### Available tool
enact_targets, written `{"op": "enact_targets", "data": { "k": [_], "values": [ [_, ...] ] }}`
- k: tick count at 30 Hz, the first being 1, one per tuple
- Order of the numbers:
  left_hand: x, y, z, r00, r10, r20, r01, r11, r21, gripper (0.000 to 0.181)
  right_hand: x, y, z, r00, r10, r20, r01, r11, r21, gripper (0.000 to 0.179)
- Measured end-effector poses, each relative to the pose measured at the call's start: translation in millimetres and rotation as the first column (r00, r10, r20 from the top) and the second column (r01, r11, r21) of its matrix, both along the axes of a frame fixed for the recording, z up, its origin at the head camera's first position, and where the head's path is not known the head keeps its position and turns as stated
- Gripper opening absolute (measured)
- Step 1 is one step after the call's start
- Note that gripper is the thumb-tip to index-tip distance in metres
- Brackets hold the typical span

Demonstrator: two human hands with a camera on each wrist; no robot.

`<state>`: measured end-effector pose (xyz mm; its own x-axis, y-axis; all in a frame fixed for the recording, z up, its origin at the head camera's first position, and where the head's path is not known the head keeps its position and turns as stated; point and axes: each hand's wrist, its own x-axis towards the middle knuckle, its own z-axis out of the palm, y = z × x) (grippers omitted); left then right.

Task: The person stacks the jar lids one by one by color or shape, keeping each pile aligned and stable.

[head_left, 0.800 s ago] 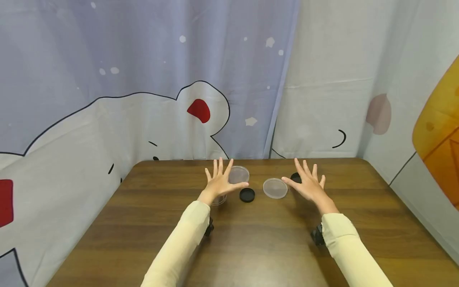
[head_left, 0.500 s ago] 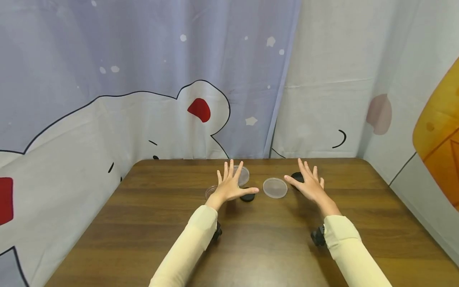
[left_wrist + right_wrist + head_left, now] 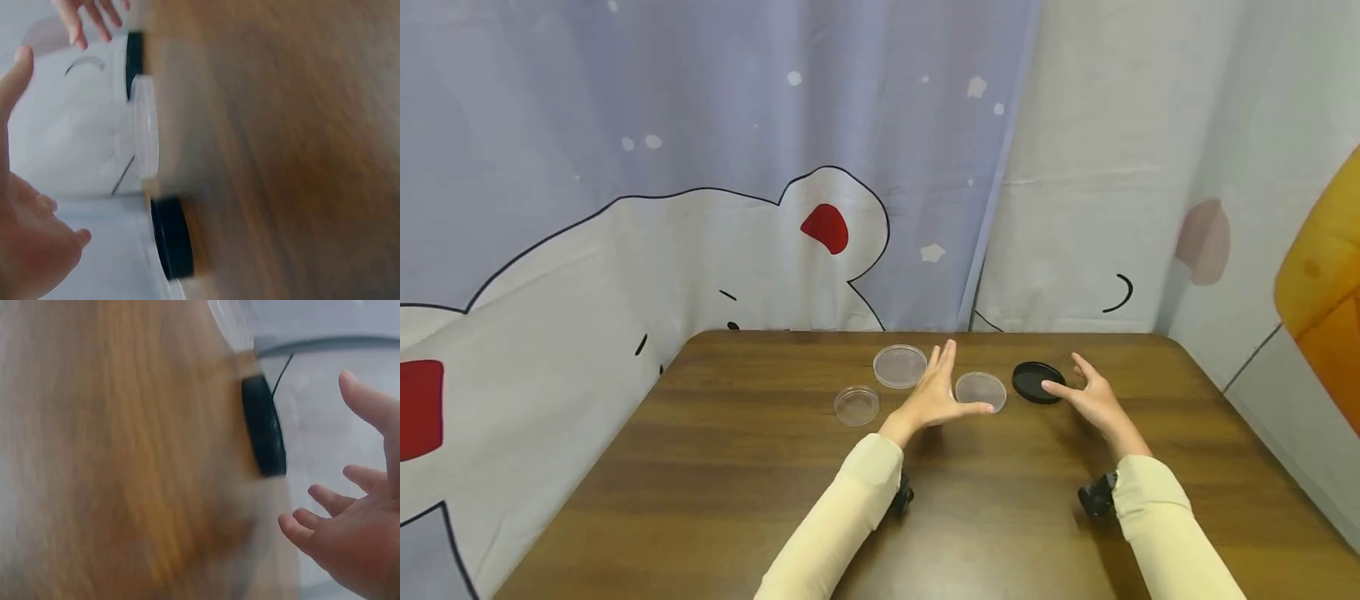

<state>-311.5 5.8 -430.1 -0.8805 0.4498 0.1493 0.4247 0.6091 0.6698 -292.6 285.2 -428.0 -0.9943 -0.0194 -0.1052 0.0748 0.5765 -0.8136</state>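
My left hand (image 3: 931,400), fingers extended and thumb spread to the right, hovers above the table beside a clear shallow round dish (image 3: 979,385). It holds nothing. A small black round dish (image 3: 174,239) shows in the left wrist view; in the head view the left hand hides it. My right hand (image 3: 1097,403) is at the right side of a larger black round dish (image 3: 1032,377), its thumb and fingers apart and loosely bent. In the right wrist view a gap shows between those fingers and the black dish (image 3: 264,428).
Two more clear round dishes stand to the left, a larger one (image 3: 900,367) at the back and a smaller one (image 3: 856,406) in front of it. Behind the wooden table (image 3: 737,483) hangs a printed curtain (image 3: 737,267), close to the back edge.
My left hand has moved right, uncovering both left clear dishes and covering the small black dish. The right hand has shifted right, its fingers closer together, and the larger black dish is now in plain sight.
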Motion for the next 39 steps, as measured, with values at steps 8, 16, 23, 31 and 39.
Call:
{"op": "enact_targets", "data": {
  "k": [8, 16, 23, 31, 39],
  "values": [
    [-16.9, 48.0, -7.8, 0.998, -0.014, 0.055, 0.011, 0.998, 0.067, 0.102, 0.4, 16.2, -19.2, 0.992, 0.061, 0.109, -0.058, 0.998, -0.030, 0.102],
    [-26.0, 73.8, -22.3, 0.993, 0.112, 0.047, -0.112, 0.994, -0.012, 0.092, -6.3, 10.2, -30.9, 0.993, 0.095, 0.073, -0.093, 0.995, -0.034, 0.101],
    [-29.9, 87.4, -27.1, 0.985, 0.166, 0.038, -0.160, 0.978, -0.131, 0.086, -16.1, 11.5, -32.1, 0.994, 0.107, 0.027, -0.106, 0.994, -0.019, 0.099],
    [-37.0, 83.9, -29.9, 0.983, 0.179, -0.024, -0.181, 0.977, -0.109, 0.071, -20.8, 1.0, -31.4, 0.996, 0.093, 0.006, -0.093, 0.996, -0.007, 0.097],
    [-35.9, 83.0, -33.6, 0.985, 0.166, -0.038, -0.168, 0.984, -0.064, 0.065, -18.6, -0.4, -34.6, 0.996, 0.083, 0.025, -0.082, 0.996, -0.026, 0.094]
  ]
}}
